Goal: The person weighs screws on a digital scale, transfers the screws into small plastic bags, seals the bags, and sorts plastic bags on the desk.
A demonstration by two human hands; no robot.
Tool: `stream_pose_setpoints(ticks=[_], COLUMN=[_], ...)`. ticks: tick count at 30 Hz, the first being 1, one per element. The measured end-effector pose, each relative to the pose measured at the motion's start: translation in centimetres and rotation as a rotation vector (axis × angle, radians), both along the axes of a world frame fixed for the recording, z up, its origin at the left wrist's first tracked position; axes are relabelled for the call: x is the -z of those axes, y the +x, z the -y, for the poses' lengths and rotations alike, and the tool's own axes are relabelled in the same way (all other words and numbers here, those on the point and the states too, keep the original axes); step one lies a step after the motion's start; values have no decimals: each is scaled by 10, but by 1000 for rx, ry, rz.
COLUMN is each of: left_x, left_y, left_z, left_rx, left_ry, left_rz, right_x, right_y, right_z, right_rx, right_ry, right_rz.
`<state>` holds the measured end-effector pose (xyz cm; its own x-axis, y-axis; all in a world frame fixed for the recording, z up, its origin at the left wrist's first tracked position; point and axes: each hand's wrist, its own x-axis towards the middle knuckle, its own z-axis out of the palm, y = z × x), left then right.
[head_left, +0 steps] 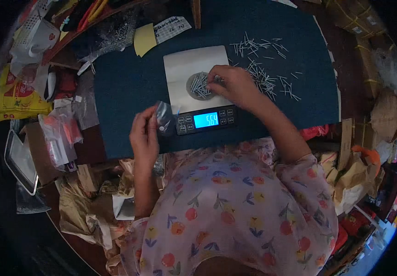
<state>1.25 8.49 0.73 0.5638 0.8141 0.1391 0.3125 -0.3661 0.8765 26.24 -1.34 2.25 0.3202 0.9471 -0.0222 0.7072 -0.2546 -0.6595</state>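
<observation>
My left hand (pixel 144 133) pinches a small clear plastic bag (pixel 164 118) beside the left front corner of a digital scale (pixel 173 69). Some small pale marks or bits show on the bag. On the scale's pale plate sits a small round dish (pixel 192 92) heaped with thin metal nails or screws (pixel 200 84). My right hand (pixel 228 85) is at the dish's right edge, thumb and fingers closed together; whatever they hold is hidden. The scale's display (pixel 206 120) glows blue with digits.
Loose nails or screws (pixel 263 76) lie scattered on the dark blue mat (pixel 295 108) right of the scale. A yellow paper note (pixel 144 40) and a clear bag of small parts (pixel 118 37) lie at the back left. Packages (pixel 23 96) crowd the left side; cardboard boxes (pixel 353 16) stand right.
</observation>
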Motion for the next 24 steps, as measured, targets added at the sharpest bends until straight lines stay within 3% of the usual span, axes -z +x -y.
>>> stream_pose_setpoints(ticks=[4, 7, 10, 16, 20, 23, 24], left_x=[-8, -7, -6, -20, -24, -12, -13], left_y=[1, 0, 0, 23, 31, 27, 28], left_z=[4, 8, 17, 31, 45, 41, 37], left_rx=[88, 103, 135, 243, 124, 224, 249], left_ry=[23, -81, -225, -271, -371, -494, -293], left_rz=[4, 22, 49, 123, 422, 214, 181], right_x=[5, 11, 15, 15, 14, 2, 3], right_y=[5, 11, 9, -29, -47, -41, -37], right_z=[2, 5, 6, 6, 10, 16, 17], right_rx=[-44, -86, 54, -152, -381, -337, -289], right_ry=[166, 274, 276, -135, 0, 176, 174], right_rz=[-275, -679, -1526, -1319, -1067, -943, -949])
